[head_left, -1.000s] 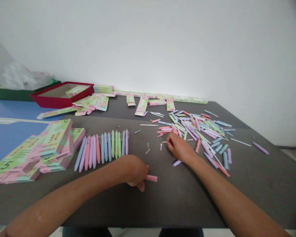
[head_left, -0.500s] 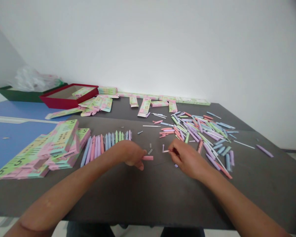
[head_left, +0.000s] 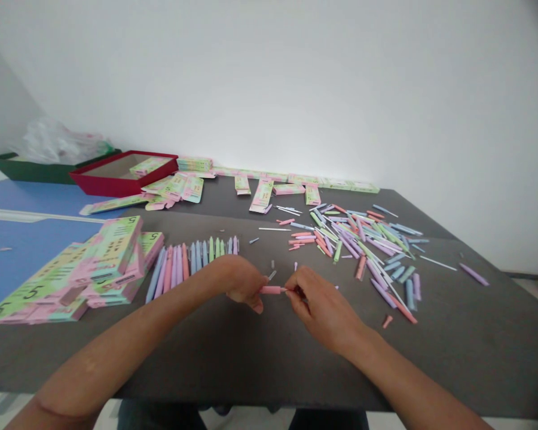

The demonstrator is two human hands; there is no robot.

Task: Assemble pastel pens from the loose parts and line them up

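Observation:
My left hand (head_left: 245, 284) is closed around a pink pen barrel (head_left: 271, 290), its end poking out to the right over the dark table. My right hand (head_left: 319, 306) pinches a thin pen refill (head_left: 284, 290), most of which is hidden by the fingers. The refill's tip meets the barrel's right end; how far inside it is, I cannot tell. Just beyond the hands lie small clear pieces (head_left: 272, 275) and a little purple part (head_left: 296, 266). A row of upright-aligned pastel pens (head_left: 179, 266) lies left of my left hand.
A loose heap of pastel pen parts and white refills (head_left: 354, 239) spreads to the right. Stacked pen boxes (head_left: 116, 251) stand at left. Behind them are a red tray (head_left: 112, 185), a green tray (head_left: 40, 172) with plastic bags, and more boxes (head_left: 262, 194) along the wall.
My right hand has moved left and slightly down, bringing the refill to the pink barrel's end. A small red piece now shows on the table right of my right forearm.

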